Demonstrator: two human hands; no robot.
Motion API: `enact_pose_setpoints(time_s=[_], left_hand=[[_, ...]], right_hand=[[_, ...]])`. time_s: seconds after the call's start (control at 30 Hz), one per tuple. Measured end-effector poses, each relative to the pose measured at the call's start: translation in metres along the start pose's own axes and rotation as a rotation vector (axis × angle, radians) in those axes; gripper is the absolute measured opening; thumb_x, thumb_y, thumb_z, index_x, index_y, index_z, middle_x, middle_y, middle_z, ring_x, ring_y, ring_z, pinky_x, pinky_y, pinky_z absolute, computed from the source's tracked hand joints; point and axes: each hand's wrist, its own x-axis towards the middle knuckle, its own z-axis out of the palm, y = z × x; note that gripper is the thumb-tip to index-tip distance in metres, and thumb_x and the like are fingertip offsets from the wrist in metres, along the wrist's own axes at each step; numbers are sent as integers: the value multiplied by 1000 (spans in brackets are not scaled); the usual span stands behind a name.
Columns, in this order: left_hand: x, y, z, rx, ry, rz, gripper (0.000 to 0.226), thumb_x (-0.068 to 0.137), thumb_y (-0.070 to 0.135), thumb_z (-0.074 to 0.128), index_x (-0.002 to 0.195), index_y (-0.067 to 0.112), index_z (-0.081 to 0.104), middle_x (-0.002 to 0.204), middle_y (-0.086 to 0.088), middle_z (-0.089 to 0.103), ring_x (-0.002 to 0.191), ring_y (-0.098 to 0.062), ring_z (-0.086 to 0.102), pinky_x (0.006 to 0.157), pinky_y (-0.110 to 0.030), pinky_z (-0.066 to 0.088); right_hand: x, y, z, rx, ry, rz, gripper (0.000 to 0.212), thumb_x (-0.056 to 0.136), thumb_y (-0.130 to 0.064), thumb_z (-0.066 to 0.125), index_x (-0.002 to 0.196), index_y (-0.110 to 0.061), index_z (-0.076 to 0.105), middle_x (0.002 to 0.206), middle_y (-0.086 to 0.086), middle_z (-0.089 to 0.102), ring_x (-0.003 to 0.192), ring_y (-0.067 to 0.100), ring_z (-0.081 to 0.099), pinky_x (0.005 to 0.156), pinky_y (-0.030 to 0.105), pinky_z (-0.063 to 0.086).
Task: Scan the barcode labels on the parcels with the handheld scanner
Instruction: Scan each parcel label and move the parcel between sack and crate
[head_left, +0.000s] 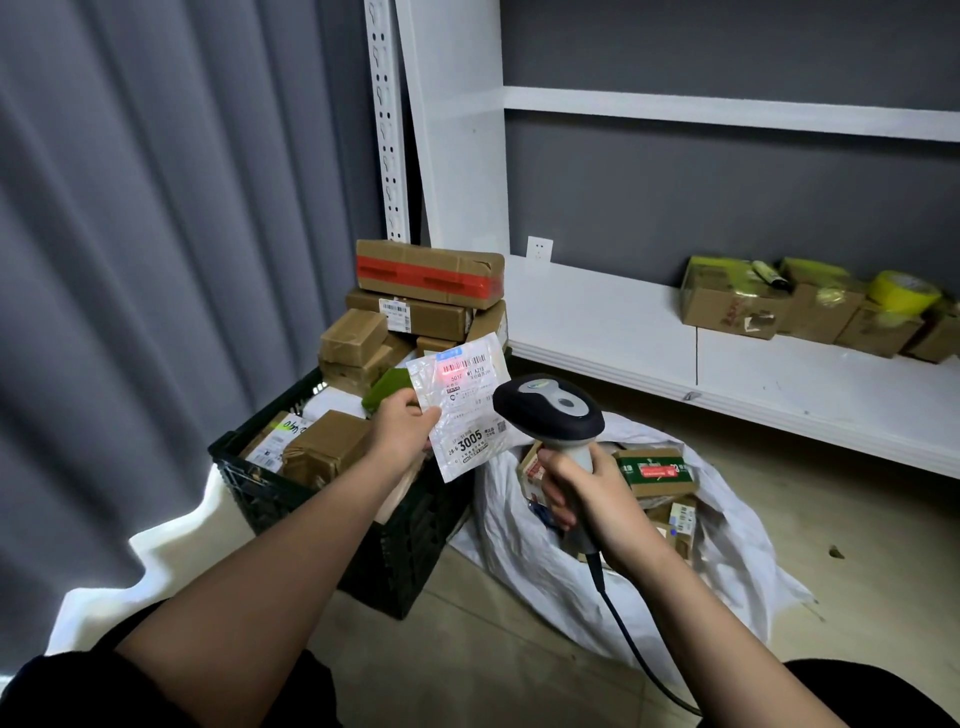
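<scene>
Left hand is pinching a flat white parcel above the black crate; right hand, fingers wrapped round the scanner, is casting a red spot just below the barcode — apparently mid-scan. Many boxes are waiting in crate and white sack — most work remaining.

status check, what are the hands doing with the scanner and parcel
Left hand pinches flat white parcel, label up. Right hand grips scanner, red beam on label. Nothing between them.
</scene>
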Motion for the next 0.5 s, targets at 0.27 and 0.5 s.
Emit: enact_pose_setpoints(time_s=[0.27, 0.5], left_hand=[[4, 0, 10, 32, -13, 11, 9, 93, 7, 58, 100, 12, 58, 97, -10, 69, 86, -28, 69, 79, -46, 58], [8, -6, 42, 6, -98, -42, 12, 92, 0, 56, 103, 4, 57, 90, -11, 64, 77, -22, 63, 68, -36, 56]], right_hand=[[3, -1, -8, -3, 21, -11, 30, 78, -32, 66, 90, -13, 45, 52, 1, 39, 39, 14, 29, 44, 25, 21], [0, -8, -36, 63, 159, -39, 12, 95, -11, 59, 97, -12, 48, 54, 7, 40, 37, 13, 30, 38, 21, 26]])
